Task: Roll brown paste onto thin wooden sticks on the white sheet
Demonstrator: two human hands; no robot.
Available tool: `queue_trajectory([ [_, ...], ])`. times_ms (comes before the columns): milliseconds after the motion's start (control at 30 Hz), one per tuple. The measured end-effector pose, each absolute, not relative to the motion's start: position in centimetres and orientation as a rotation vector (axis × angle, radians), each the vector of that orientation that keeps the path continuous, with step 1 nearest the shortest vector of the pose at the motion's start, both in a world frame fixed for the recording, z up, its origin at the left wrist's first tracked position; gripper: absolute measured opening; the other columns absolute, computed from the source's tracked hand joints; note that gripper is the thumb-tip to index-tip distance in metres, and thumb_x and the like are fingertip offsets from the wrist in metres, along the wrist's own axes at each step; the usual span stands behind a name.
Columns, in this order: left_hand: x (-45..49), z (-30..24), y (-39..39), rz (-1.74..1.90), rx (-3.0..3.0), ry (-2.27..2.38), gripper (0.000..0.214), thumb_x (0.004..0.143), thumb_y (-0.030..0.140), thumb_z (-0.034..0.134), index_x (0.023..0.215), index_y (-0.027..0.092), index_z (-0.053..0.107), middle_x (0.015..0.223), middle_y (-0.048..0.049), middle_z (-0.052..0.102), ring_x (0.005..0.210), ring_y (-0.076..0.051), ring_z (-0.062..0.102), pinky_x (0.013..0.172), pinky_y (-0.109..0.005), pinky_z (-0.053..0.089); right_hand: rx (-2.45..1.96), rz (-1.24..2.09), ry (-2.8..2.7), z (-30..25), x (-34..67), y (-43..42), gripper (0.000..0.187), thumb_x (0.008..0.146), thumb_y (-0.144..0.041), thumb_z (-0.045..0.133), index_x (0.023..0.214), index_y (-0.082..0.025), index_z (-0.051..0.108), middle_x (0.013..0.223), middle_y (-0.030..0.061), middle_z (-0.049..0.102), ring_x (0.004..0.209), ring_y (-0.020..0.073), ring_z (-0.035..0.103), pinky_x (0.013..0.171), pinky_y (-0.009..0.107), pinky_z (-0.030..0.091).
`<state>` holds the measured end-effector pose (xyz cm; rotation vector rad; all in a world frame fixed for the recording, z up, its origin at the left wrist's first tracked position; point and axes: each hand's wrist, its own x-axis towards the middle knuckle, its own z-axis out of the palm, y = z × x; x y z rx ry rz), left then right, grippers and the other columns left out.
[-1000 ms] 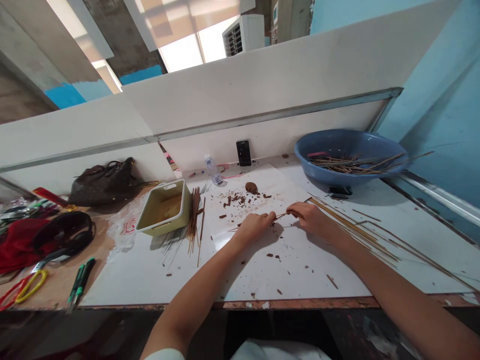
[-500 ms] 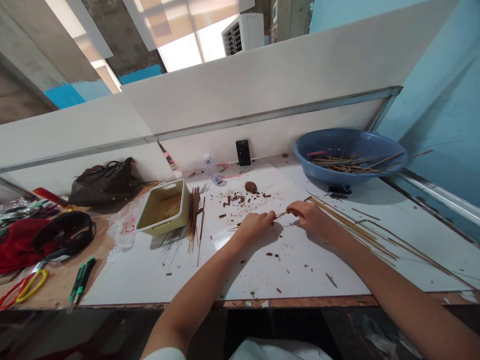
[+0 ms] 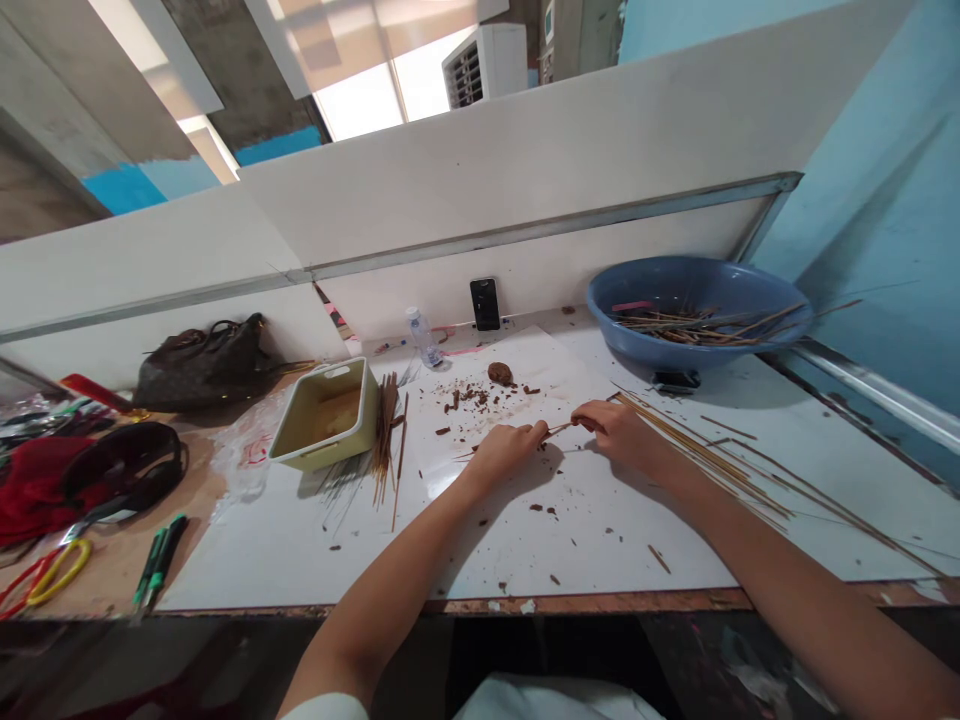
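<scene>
A thin brown stick spans the gap between my hands, low over the white board. My left hand is closed on its left part, fingers pinched together. At the other end my right hand pinches it with thumb and fingertips. Beyond them sits a round brown lump, with dark crumbs scattered around it. Long tan sticks lie beside my right hand. A bundle of brown-coated sticks rests left of my left hand.
A green tub with brown contents stands left, and a blue basin of sticks back right. A phone leans on the partition near a bottle. Scissors, green-handled tools and a bag are far left.
Both hands keep nearly the same pose on the stick. The whole view has shifted very slightly.
</scene>
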<state>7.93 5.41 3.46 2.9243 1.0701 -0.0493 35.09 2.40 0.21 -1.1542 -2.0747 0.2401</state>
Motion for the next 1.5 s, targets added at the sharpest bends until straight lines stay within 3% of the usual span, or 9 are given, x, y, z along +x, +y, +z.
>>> queue_trajectory([
  [900,7.7,3.3,5.7,-0.041,2.873,1.074,0.022,0.114,0.031,0.051,0.129,0.019,0.062,0.100,-0.0119,0.082,0.085,-0.026,0.079,0.073,-0.031,0.054,-1.170,0.219,-2.067,0.4,35.1,2.4,0.039,0.084,0.003,0.055,0.101,-0.024,0.078,0.096,0.0064,0.083,0.087,0.0249,0.077,0.081,0.035,0.060],
  [1067,7.6,3.1,5.7,-0.004,2.861,1.085,0.030,0.119,0.035,0.042,0.127,0.019,0.065,0.100,-0.0121,0.081,0.084,-0.026,0.079,0.075,-0.033,0.055,-1.155,0.230,-2.074,-0.3,35.0,2.5,0.042,0.081,0.004,0.056,0.103,-0.023,0.078,0.094,0.0064,0.082,0.082,0.0244,0.076,0.079,0.035,0.059],
  [1200,6.9,3.9,5.6,0.175,2.815,1.113,0.045,0.119,0.049,0.043,0.152,0.021,0.056,0.120,-0.0129,0.080,0.097,-0.027,0.079,0.084,-0.035,0.058,-1.173,0.209,-2.047,-0.8,34.9,2.7,0.037,0.087,0.002,0.056,0.105,-0.022,0.078,0.091,0.0074,0.081,0.082,0.0249,0.075,0.080,0.036,0.060],
  [1300,5.8,5.3,6.3,0.479,2.723,1.268,0.046,0.120,0.043,0.041,0.161,0.024,0.049,0.137,-0.0132,0.075,0.113,-0.026,0.075,0.096,-0.037,0.059,-1.176,0.206,-2.012,-1.0,34.9,2.8,0.032,0.096,-0.003,0.054,0.106,-0.023,0.077,0.097,0.0091,0.082,0.087,0.0261,0.076,0.085,0.040,0.061],
  [1400,4.5,6.7,7.7,0.682,2.671,1.417,0.038,0.118,0.031,0.040,0.149,0.020,0.060,0.132,-0.0147,0.074,0.122,-0.028,0.071,0.106,-0.040,0.056,-1.184,0.209,-2.010,-0.9,34.8,2.8,0.030,0.099,-0.005,0.055,0.108,-0.023,0.077,0.101,0.0097,0.081,0.094,0.0274,0.077,0.091,0.042,0.062],
  [1500,3.3,7.7,8.3,0.647,2.664,1.505,0.028,0.114,0.022,0.046,0.129,0.019,0.070,0.119,-0.0140,0.077,0.117,-0.029,0.071,0.106,-0.043,0.056,-1.188,0.194,-2.058,-0.6,34.6,2.7,0.030,0.098,-0.005,0.058,0.110,-0.023,0.079,0.104,0.0102,0.081,0.100,0.0291,0.075,0.095,0.046,0.062],
])
